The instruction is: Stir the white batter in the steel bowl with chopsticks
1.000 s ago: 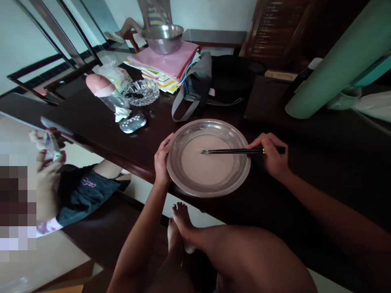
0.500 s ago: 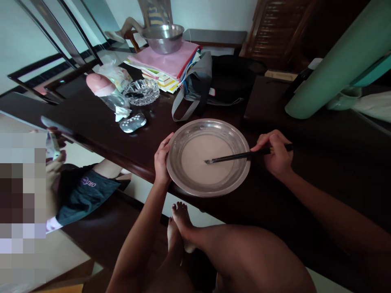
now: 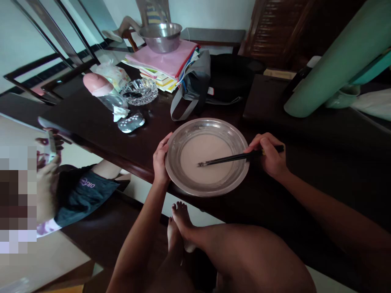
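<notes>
A wide metal bowl (image 3: 207,191) rests at the edge of the dark table, holding a pale, milky liquid (image 3: 201,146). My left hand (image 3: 161,158) is closed on the bowl's left rim, fingers along its outer side. In my right hand (image 3: 270,156) is a pair of black chopsticks (image 3: 236,156), gripped near the thick ends at the bowl's right side. They slant across the right rim, and their tips, coated with some of the pale stuff, are in or at the liquid near the bowl's middle.
Behind the bowl lie a grey-black bag (image 3: 201,77), a stack of books (image 3: 161,61) carrying another metal bowl (image 3: 161,38), a glass ashtray (image 3: 143,91), a pink-topped bottle (image 3: 99,87) and a grey patterned object (image 3: 131,123). A green cylinder (image 3: 324,69) leans at right. At left sits a person holding a phone (image 3: 51,146).
My right hand has moved slightly left, carrying the chopstick tips left and a little nearer to me through the liquid. My left hand keeps its hold on the bowl.
</notes>
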Motion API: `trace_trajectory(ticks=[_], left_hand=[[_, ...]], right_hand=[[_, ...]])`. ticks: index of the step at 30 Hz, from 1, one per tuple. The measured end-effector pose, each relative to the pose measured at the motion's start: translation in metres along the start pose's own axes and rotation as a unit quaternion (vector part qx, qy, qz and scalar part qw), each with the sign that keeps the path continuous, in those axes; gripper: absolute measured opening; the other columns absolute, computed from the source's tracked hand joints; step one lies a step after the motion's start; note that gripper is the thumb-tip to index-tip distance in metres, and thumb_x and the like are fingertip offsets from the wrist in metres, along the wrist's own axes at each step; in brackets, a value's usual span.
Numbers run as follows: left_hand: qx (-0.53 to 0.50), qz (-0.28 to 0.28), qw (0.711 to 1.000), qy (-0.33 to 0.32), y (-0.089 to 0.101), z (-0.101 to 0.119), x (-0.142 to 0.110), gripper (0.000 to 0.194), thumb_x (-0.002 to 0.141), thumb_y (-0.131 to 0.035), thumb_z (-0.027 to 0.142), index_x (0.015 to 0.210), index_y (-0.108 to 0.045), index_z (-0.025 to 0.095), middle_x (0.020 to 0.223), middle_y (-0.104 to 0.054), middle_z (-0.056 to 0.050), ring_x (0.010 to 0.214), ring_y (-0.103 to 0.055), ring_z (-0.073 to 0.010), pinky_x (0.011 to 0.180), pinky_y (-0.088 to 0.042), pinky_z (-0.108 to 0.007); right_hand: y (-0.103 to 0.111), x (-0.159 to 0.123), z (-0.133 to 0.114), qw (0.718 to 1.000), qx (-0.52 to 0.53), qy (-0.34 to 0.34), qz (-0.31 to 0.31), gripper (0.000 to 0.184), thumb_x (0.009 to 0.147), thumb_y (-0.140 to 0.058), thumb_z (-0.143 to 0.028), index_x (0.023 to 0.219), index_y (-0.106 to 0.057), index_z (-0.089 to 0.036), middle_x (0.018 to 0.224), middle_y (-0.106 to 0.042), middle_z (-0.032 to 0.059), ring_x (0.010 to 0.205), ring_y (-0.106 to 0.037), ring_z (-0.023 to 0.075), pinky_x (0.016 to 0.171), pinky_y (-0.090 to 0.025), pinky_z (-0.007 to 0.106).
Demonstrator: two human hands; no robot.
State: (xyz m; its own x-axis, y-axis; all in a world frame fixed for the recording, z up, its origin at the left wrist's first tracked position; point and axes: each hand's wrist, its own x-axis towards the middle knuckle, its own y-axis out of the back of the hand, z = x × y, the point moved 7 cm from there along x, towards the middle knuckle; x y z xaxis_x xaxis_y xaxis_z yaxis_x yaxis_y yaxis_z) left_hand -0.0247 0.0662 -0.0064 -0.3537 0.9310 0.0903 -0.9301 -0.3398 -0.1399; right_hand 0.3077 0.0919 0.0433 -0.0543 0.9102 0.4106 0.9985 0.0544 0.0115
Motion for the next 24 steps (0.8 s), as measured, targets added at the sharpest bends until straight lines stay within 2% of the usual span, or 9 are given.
trace_trajectory(ticks=[3, 6, 11, 14, 17, 21, 24], left_hand=[[-0.012, 0.007, 1.000, 0.016, 0.000, -0.002, 0.000, 0.043, 0.081, -0.060, 0.045, 0.118, -0.072, 0.027, 0.133, -0.068, -0.002, 0.127, -0.060, -0.0293, 0.106, -0.048, -0.040], [-0.016, 0.011, 1.000, 0.018, 0.000, -0.002, 0.000, 0.040, 0.080, -0.061, 0.044, 0.115, -0.073, 0.029, 0.133, -0.069, -0.001, 0.128, -0.059, -0.0288, 0.106, -0.048, -0.040], [-0.011, 0.007, 1.000, 0.010, 0.000, -0.001, 0.000, 0.040, 0.081, -0.059, 0.043, 0.116, -0.074, 0.029, 0.134, -0.068, -0.001, 0.130, -0.057, -0.0291, 0.109, -0.045, -0.041], [-0.017, 0.009, 1.000, 0.016, 0.000, -0.002, 0.000, 0.040, 0.081, -0.059, 0.043, 0.115, -0.073, 0.029, 0.134, -0.068, 0.000, 0.129, -0.058, -0.0289, 0.110, -0.044, -0.041], [-0.016, 0.004, 1.000, 0.015, 0.000, -0.002, 0.000, 0.039, 0.082, -0.058, 0.042, 0.116, -0.073, 0.030, 0.135, -0.067, 0.000, 0.130, -0.057, -0.0286, 0.109, -0.045, -0.041], [-0.001, -0.003, 1.000, -0.001, 0.000, -0.002, 0.001, 0.040, 0.084, -0.056, 0.042, 0.118, -0.072, 0.029, 0.135, -0.067, -0.001, 0.130, -0.058, -0.0286, 0.106, -0.048, -0.040], [-0.001, -0.002, 1.000, 0.000, 0.001, -0.002, 0.001, 0.041, 0.084, -0.056, 0.043, 0.118, -0.071, 0.027, 0.135, -0.067, -0.002, 0.129, -0.058, -0.0290, 0.105, -0.048, -0.041]], right_hand=[[0.004, 0.002, -0.001, 1.000, -0.006, 0.004, 0.023, 0.033, 0.094, -0.058, -0.044, 0.072, -0.070, -0.024, 0.066, -0.070, 0.0017, 0.062, -0.063, 0.0171, 0.061, -0.046, 0.035], [0.010, 0.002, -0.001, 0.997, 0.034, 0.004, 0.066, 0.034, 0.093, -0.059, -0.047, 0.069, -0.067, -0.024, 0.057, -0.064, 0.0007, 0.054, -0.061, 0.0174, 0.053, -0.044, 0.034], [0.001, 0.001, 0.002, 1.000, -0.005, 0.001, 0.002, 0.031, 0.094, -0.059, -0.047, 0.075, -0.072, -0.026, 0.063, -0.067, 0.0016, 0.063, -0.063, 0.0188, 0.059, -0.047, 0.036], [0.005, 0.002, 0.001, 1.000, -0.014, 0.010, 0.023, 0.032, 0.095, -0.059, -0.045, 0.073, -0.072, -0.026, 0.066, -0.070, 0.0022, 0.063, -0.063, 0.0191, 0.059, -0.047, 0.037], [0.009, 0.002, -0.001, 0.998, 0.018, 0.019, 0.055, 0.034, 0.095, -0.058, -0.045, 0.068, -0.068, -0.026, 0.059, -0.066, 0.0022, 0.057, -0.061, 0.0191, 0.054, -0.045, 0.037], [0.002, 0.000, 0.003, 1.000, 0.010, -0.007, 0.018, 0.032, 0.094, -0.059, -0.048, 0.073, -0.070, -0.027, 0.061, -0.068, 0.0023, 0.057, -0.061, 0.0189, 0.055, -0.046, 0.037], [0.003, 0.001, 0.003, 1.000, -0.017, -0.001, 0.023, 0.032, 0.094, -0.059, -0.047, 0.073, -0.071, -0.026, 0.065, -0.069, 0.0025, 0.062, -0.064, 0.0193, 0.059, -0.048, 0.037]])
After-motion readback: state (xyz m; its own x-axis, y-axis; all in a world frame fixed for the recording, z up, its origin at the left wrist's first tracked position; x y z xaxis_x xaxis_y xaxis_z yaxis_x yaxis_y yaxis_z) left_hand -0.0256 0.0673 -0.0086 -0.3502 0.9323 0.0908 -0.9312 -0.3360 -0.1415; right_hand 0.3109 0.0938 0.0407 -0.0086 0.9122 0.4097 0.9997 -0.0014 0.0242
